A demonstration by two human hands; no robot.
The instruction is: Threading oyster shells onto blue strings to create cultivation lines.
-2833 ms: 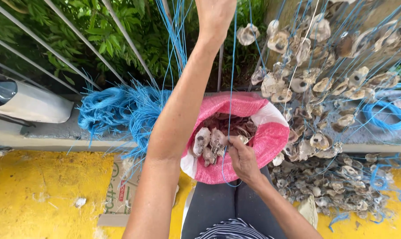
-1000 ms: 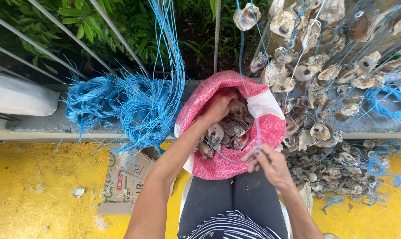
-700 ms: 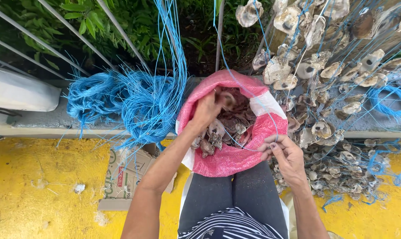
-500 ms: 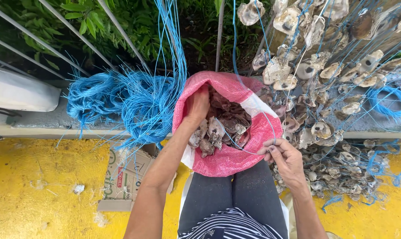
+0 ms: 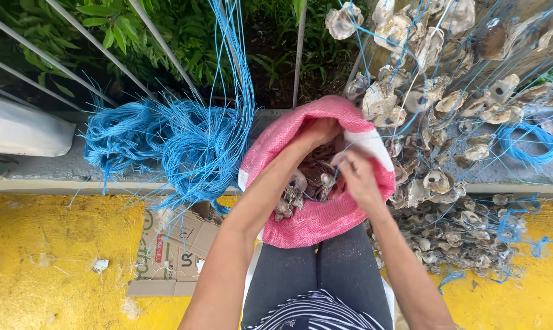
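Down in the mouth of the pink woven sack both hands are at work: the left hand reaches in from the upper rim, fingers curled and pressed among the shells, though whether it has closed on one I cannot tell, since the sack's folded edge hides the fingertips; the right hand sits just beside it over the opening, fingers pinched together on a thin blue string and what looks like a small shell, partly hidden by the knuckles. The sack rests on the person's lap, its rim rolled back to a white lining, and holds a heap of grey-brown oyster shells. To the left a tangled bundle of blue cord lies on a concrete ledge, strands rising up past metal railing bars and green plants. To the right, strings of shells hang and pile close against the sack, touching its side. A flattened cardboard piece lies on the yellow floor below the cord
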